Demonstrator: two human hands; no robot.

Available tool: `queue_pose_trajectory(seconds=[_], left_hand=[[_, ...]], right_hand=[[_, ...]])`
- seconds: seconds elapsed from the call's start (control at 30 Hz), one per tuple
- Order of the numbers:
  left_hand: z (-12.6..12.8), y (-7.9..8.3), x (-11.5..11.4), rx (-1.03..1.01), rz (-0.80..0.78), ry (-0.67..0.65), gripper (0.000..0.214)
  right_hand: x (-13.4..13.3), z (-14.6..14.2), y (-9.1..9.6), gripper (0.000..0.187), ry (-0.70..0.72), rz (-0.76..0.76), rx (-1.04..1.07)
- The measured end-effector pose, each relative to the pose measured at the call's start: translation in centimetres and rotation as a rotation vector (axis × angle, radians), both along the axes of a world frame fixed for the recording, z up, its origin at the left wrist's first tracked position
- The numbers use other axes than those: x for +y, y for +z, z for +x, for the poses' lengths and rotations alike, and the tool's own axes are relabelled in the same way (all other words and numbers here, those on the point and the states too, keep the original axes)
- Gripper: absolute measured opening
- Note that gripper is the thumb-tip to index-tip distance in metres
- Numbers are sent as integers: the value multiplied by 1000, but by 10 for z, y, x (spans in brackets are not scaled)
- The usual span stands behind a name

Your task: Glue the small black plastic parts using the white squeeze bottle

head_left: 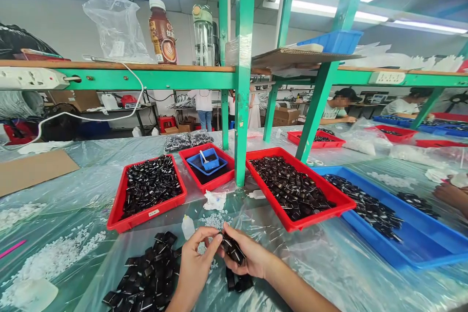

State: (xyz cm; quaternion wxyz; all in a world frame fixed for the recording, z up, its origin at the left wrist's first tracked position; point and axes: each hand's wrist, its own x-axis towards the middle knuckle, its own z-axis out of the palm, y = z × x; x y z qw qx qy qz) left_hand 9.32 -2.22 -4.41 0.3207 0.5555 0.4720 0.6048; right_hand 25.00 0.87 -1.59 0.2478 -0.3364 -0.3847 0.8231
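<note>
My right hand [254, 256] is wrapped round several small black plastic pieces [234, 251] with shiny faces. At their left end the thumb and fingers of my left hand [197, 258] are pinched together; whatever lies between those fingertips is too small to make out. Below both hands, a few similar black pieces [239, 282] rest on the plastic-covered table. A loose pile of black pieces [149, 273] lies beside my left hand. Just beyond the hands are small white bits [216, 219] and a small white bottle [188, 226].
Red trays of black pieces stand left [117, 214] and right [288, 224], with a blue tray [431, 248] further right. A green post [241, 107] rises between the red trays under a shelf. White bits [54, 258] lie at left. A co-worker's hand [453, 192] shows at right.
</note>
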Motion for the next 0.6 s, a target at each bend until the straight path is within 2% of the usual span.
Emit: queue_pose_trajectory(seconds=[0.13, 0.23, 0.33, 0.47, 0.53, 0.6], left_hand=[[4, -1, 0, -52, -64, -116, 33], [3, -2, 2, -107, -103, -164, 33], [2, -3, 3, -45, -103, -119, 34], [2, -1, 0, 146, -1, -5, 30], [1, 1, 0, 201, 42, 4, 30], [-3, 1, 1, 272, 70, 10, 29]], right_hand=[[-2, -5, 2, 72, 91, -20, -58], [1, -4, -3, 73, 87, -33, -53], [3, -4, -9, 68, 73, -39, -18], [2, -3, -11, 57, 64, -9, 32], [3, 2, -6, 54, 53, 41, 43], [6, 13, 2, 53, 34, 162, -14]])
